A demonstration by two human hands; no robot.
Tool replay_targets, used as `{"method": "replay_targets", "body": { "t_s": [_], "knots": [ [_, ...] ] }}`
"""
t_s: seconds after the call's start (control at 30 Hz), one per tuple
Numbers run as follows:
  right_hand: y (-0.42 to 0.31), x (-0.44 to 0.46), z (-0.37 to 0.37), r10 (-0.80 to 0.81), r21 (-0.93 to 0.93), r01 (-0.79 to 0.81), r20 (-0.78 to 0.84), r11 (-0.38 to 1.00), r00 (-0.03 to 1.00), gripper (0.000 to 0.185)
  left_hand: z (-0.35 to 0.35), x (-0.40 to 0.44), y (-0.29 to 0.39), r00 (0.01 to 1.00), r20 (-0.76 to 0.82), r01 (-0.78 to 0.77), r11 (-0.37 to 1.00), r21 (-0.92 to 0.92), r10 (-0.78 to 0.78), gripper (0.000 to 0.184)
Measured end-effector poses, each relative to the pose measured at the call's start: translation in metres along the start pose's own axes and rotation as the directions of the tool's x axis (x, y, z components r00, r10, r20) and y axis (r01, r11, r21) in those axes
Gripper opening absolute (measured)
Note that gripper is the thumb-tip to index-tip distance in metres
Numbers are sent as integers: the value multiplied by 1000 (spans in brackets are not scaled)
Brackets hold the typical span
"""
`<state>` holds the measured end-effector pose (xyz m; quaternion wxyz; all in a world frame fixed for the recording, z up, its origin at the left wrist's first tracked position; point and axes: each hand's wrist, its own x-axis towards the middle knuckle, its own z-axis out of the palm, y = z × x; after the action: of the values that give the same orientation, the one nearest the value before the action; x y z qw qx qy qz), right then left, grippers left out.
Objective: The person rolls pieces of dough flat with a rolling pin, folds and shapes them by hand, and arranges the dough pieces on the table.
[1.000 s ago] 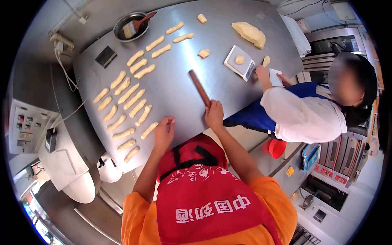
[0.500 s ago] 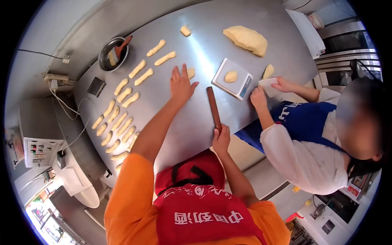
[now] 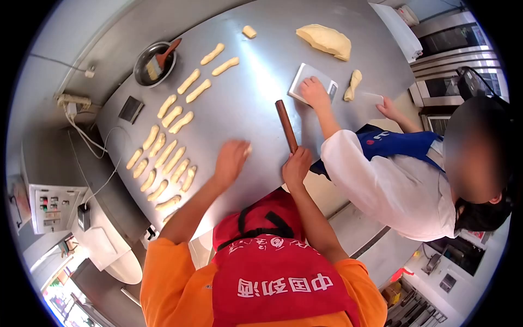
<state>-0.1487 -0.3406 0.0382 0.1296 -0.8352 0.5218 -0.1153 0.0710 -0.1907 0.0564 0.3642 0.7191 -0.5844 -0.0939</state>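
My left hand [image 3: 231, 161] is closed just above the steel table, a bit of a pale dough piece [image 3: 249, 149] showing at its finger side; the rest is hidden. My right hand [image 3: 297, 167] grips the near end of a brown wooden rolling pin [image 3: 284, 123], whose far end points away from me across the table. To the left lie several rows of short dough strips [image 3: 173, 159], the nearest ones beside my left forearm.
Across the steel table [image 3: 256, 109] are a bowl with a brush [image 3: 143, 74], a dark block [image 3: 131, 109], a small dough piece [image 3: 249, 31] and a large dough slab [image 3: 325, 41]. At right, a co-worker's hand [image 3: 315, 91] covers the scale [image 3: 305, 73]; a dough strip [image 3: 353, 85] lies beyond.
My left hand has drawn back toward me and closed, and the dough piece it reached over has left its spot. The co-worker's hand has moved onto the scale.
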Motion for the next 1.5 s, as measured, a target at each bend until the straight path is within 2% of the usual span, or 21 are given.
{"method": "replay_targets", "body": {
  "t_s": [0.03,0.1,0.13,0.2,0.3,0.37,0.43,0.53,0.7,0.87,0.97,1.07,1.17,1.23,1.3,1.37,1.4,1.47,1.5],
  "knots": [
    [-7,-1,2,-8,-9,8,-29,1000,1000,30,7,-43,-2,1000,19,-3,999,49,2,53],
    [-14,-8,12,-75,-16,74,-67,997,995,32,28,-118,-6,981,194,-51,952,302,-9,64],
    [-16,-15,16,-102,-20,100,-84,995,991,33,23,-129,7,974,213,18,963,267,-77,69],
    [-17,-24,21,-135,-6,136,-117,991,984,37,15,-124,34,945,258,147,967,206,-199,82],
    [-19,-21,27,-150,9,153,-154,988,977,40,32,-50,5,963,147,165,923,348,-227,101],
    [-16,-22,29,-168,-11,169,-187,986,968,39,26,30,-9,896,172,288,831,475,-409,103],
    [-16,-21,32,-178,-26,176,-184,984,967,38,33,94,-49,926,-87,361,797,485,-366,98],
    [-18,-22,26,-198,-38,195,-184,980,963,38,32,151,-76,957,-160,290,826,484,-242,89],
    [-14,-28,36,-150,37,159,-184,987,972,37,28,114,-59,987,-4,152,928,341,-160,92],
    [-19,-26,35,-98,73,112,-170,991,981,37,29,-27,10,944,235,117,898,424,-233,94],
    [-14,-25,18,-104,40,112,-162,993,981,37,31,-95,47,953,233,105,935,338,-192,96],
    [-13,-27,13,-120,-1,121,-114,993,986,39,35,-92,52,937,261,79,870,486,-231,95],
    [-16,-27,13,-131,-5,132,-133,991,982,39,52,-19,8,995,12,77,807,586,-104,94],
    [-21,-31,12,-130,13,133,-138,991,982,39,43,46,-2,927,42,275,753,598,-372,93],
    [-24,-30,14,-137,12,141,-167,990,976,37,52,85,-38,942,-113,323,768,553,-315,93],
    [-25,-31,27,-153,18,160,-192,987,969,35,55,103,-59,962,-193,266,824,500,-193,94],
    [-25,-33,32,-127,0,128,-152,992,980,33,57,103,-66,962,-224,245,849,468,-154,95],
    [-26,-34,43,-93,8,94,-72,996,993,31,46,69,-52,969,-157,240,875,421,-191,90],
    [-27,-37,46,-42,28,43,-40,999,998,30,38,44,-31,970,-69,243,890,387,-235,89]
  ]
}}
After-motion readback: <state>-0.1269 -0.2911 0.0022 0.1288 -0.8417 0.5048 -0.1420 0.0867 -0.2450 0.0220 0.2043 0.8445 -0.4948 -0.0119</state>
